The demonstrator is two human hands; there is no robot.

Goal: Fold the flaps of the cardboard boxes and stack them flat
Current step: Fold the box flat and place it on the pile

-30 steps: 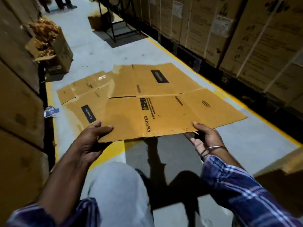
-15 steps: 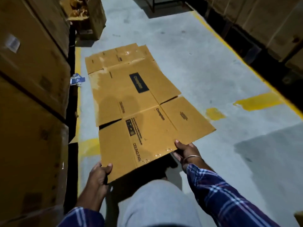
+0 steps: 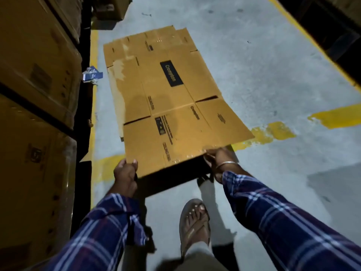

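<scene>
A flattened brown cardboard box (image 3: 166, 106) with a dark label stretches away from me above the grey floor, its near edge lifted and its flaps spread out flat. My left hand (image 3: 125, 173) grips the near left corner, thumb on top. My right hand (image 3: 216, 159), with a metal bangle at the wrist, holds the near edge further right with its fingers curled under the board. The box's far end lies low by the floor near the yellow line.
Stacked large cartons (image 3: 37, 94) wall the left side. A dark rack (image 3: 332, 36) runs along the upper right behind a yellow floor line. A small blue packet (image 3: 91, 75) lies by the left stack. My sandalled foot (image 3: 195, 222) stands on the concrete below the box.
The box has swung further round and now points away from me along the aisle. My view has tilted down, showing my foot. Both hands keep their hold on the near edge.
</scene>
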